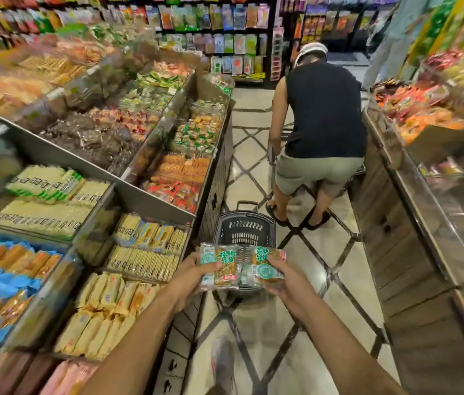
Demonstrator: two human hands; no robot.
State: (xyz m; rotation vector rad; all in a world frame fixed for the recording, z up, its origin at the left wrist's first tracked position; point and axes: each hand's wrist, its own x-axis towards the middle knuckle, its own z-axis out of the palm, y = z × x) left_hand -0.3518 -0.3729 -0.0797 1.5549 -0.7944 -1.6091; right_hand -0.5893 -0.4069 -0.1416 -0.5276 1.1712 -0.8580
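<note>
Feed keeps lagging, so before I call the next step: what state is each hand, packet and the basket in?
left hand: grips the left packet, thumb on top.
left packet: looks sealed, held above the basket.
right hand: grips the right packet.
right packet: looks sealed, held above the basket.
basket: upright on the floor, pull handle raised, contents hidden.

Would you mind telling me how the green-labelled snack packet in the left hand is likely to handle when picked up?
The left packet is probably light: the left hand holds it by one edge alone. It looks fairly stiff, as it juts flat over the basket without drooping. Its glossy wrapper may be slippery, so a firm pinch seems wise.
</note>
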